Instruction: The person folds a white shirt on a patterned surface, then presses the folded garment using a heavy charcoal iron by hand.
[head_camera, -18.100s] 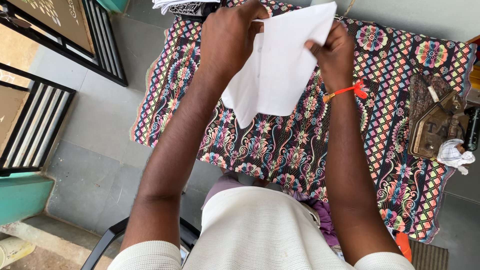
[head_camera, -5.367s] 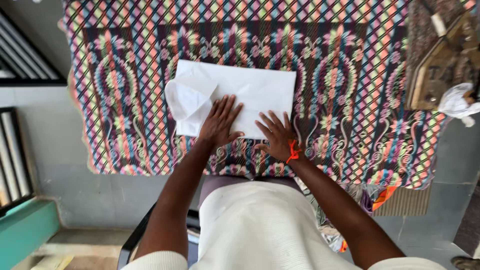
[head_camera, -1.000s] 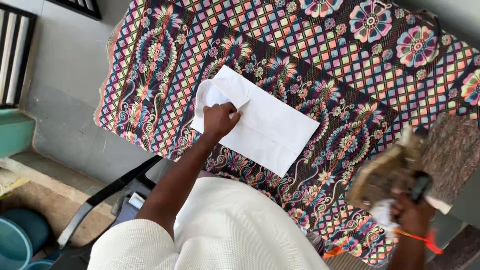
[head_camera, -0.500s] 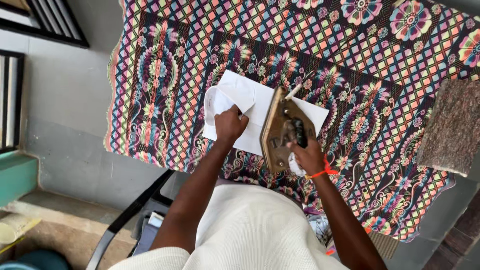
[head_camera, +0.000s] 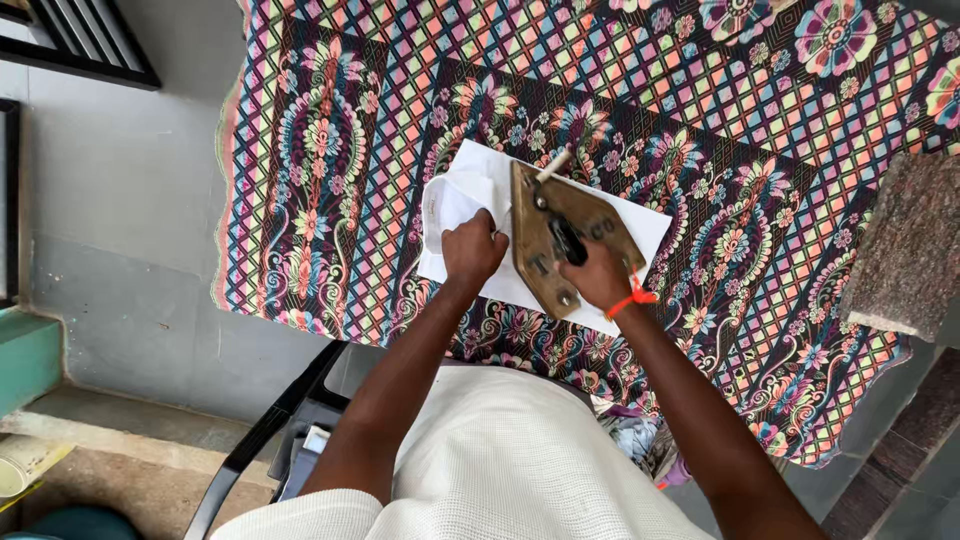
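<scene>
Where our left hand (head_camera: 472, 250) presses down, we find the folded white garment (head_camera: 480, 200), lying flat on the patterned cloth (head_camera: 330, 150) that covers the work surface. The left fingers are curled into a loose fist, knuckles down on the near edge of the fabric; they pin it rather than enclose it.

Just to the right of that fist, touching the same garment, stands the heavy brass-coloured box iron (head_camera: 560, 240). Our right hand (head_camera: 598, 275) is wrapped tightly around its dark handle, with an orange thread band at the wrist. The grip is full and closed on the handle.

From the right grip, the garment extends out to both sides beneath the iron's sole. The larger uncovered part, with its rounded folded section, lies to the left, beyond the left fist; a narrower strip shows to the right. The long axis of the iron runs from its pointed end, nearest our body, away toward its broad end, tilted slightly left. The garment's long axis runs crosswise to it, left to right. The right hand is on the iron; the left hand is nearer the uncovered fabric.

Well to the right of both hands, a rough grey stone slab (head_camera: 905, 250) rests on the cloth's edge.
</scene>
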